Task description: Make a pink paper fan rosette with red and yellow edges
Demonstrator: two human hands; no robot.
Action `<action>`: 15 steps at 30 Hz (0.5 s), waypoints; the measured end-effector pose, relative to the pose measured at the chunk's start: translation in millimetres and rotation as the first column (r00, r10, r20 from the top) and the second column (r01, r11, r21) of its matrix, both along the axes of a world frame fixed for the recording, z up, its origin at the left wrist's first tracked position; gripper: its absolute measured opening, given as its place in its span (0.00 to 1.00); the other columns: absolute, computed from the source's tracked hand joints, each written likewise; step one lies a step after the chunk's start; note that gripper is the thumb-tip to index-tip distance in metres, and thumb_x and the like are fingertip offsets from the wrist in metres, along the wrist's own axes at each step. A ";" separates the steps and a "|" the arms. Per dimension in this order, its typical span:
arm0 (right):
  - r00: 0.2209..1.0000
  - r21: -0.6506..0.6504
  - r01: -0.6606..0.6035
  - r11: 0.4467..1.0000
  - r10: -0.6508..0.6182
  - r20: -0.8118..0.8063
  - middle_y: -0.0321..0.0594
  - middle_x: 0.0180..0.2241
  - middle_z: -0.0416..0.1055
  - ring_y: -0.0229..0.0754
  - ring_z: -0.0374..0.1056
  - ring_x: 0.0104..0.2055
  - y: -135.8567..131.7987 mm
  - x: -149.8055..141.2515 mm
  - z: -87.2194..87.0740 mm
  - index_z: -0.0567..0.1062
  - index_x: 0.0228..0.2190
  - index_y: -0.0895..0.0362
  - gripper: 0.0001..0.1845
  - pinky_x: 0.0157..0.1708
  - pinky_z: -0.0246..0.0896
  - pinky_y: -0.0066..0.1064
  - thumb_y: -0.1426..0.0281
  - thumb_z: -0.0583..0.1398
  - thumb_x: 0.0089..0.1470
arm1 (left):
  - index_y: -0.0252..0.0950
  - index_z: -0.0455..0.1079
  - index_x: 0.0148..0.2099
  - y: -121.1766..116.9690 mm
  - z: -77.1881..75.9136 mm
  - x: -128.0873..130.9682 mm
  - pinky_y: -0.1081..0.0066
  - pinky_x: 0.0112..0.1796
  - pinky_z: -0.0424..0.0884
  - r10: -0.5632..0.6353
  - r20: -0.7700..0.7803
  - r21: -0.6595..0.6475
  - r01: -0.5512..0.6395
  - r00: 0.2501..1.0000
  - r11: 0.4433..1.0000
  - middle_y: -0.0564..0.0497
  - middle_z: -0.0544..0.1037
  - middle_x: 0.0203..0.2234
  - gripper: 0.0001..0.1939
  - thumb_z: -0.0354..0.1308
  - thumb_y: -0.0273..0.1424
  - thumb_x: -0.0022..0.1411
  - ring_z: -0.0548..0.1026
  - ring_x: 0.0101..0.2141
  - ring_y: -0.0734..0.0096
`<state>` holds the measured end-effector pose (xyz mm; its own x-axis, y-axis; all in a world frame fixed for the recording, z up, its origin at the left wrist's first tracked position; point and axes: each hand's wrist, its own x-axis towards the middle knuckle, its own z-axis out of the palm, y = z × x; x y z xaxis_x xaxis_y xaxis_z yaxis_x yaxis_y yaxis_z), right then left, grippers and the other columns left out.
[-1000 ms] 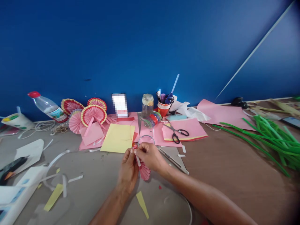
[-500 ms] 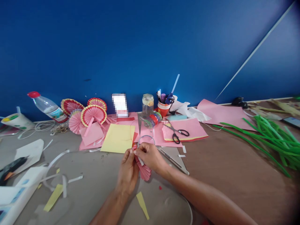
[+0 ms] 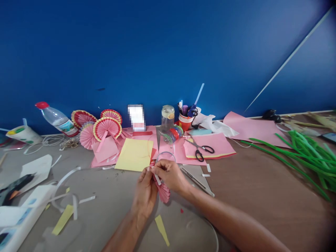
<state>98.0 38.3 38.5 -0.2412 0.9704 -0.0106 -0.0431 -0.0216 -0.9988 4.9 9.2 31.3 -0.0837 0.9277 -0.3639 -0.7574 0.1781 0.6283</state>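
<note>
A pleated pink paper fan [image 3: 163, 193] hangs from between my hands, its folds spreading downward. My left hand [image 3: 146, 189] pinches the gathered top of the fan from the left. From the right, my right hand [image 3: 169, 175] has thumb and fingertips closed at the same spot, where a white strip [image 3: 158, 179] lies along the fan. What exactly the right fingertips grip is too small to tell. Just beyond my fingers lie a yellow paper sheet [image 3: 135, 154] and a thin metal ring [image 3: 166, 154].
Finished-looking pleated fans [image 3: 107, 129] stand at the back left beside a tilted bottle [image 3: 59, 120]. Scissors [image 3: 201, 148] rest on pink paper. A metal craft knife [image 3: 198, 182] lies right of my hands. Green stems [image 3: 304, 157] fill the far right; a power strip [image 3: 28, 213] is front left.
The whole view has shifted slightly, so everything appears a little further right. Both hands stay together at the top of the fan, with hardly any finger movement.
</note>
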 end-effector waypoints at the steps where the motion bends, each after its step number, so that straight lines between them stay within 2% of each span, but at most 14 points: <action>1: 1.000 0.001 0.002 1.000 -0.002 0.007 0.29 0.16 0.58 0.32 0.54 0.20 -0.1 0.3 -0.5 0.65 0.18 0.57 0.12 0.21 0.49 0.24 0.67 0.58 0.48 | 0.32 0.70 0.28 -0.4 0.7 0.3 0.79 0.28 0.69 -0.001 -0.001 0.000 0.001 1.000 1.000 0.54 0.73 0.23 0.07 0.66 0.26 0.51 0.72 0.26 0.78; 9: 0.993 -0.002 0.048 0.999 -0.048 0.110 0.28 0.16 0.57 0.31 0.52 0.20 -1.4 1.4 2.2 0.64 0.16 0.57 0.12 0.21 0.48 0.24 0.68 0.58 0.48 | 0.33 0.69 0.27 -1.1 3.1 1.4 0.79 0.29 0.70 0.008 -0.004 -0.005 -0.008 1.000 1.000 0.55 0.72 0.23 0.08 0.67 0.27 0.50 0.71 0.25 0.79; 15: 0.993 -0.044 0.051 0.998 -0.046 0.109 0.27 0.14 0.56 0.31 0.52 0.18 -0.4 2.0 2.6 0.63 0.16 0.56 0.13 0.19 0.47 0.24 0.66 0.58 0.47 | 0.34 0.68 0.26 -1.6 3.9 0.8 0.79 0.30 0.69 -0.018 -0.037 0.029 0.019 0.999 0.999 0.57 0.71 0.23 0.12 0.70 0.30 0.46 0.69 0.25 0.80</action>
<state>100.0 37.9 41.1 -0.1893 0.9787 -0.0792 0.0624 -0.0685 -0.9957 5.7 7.5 35.2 -0.0790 0.9394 -0.3337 -0.7300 0.1734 0.6611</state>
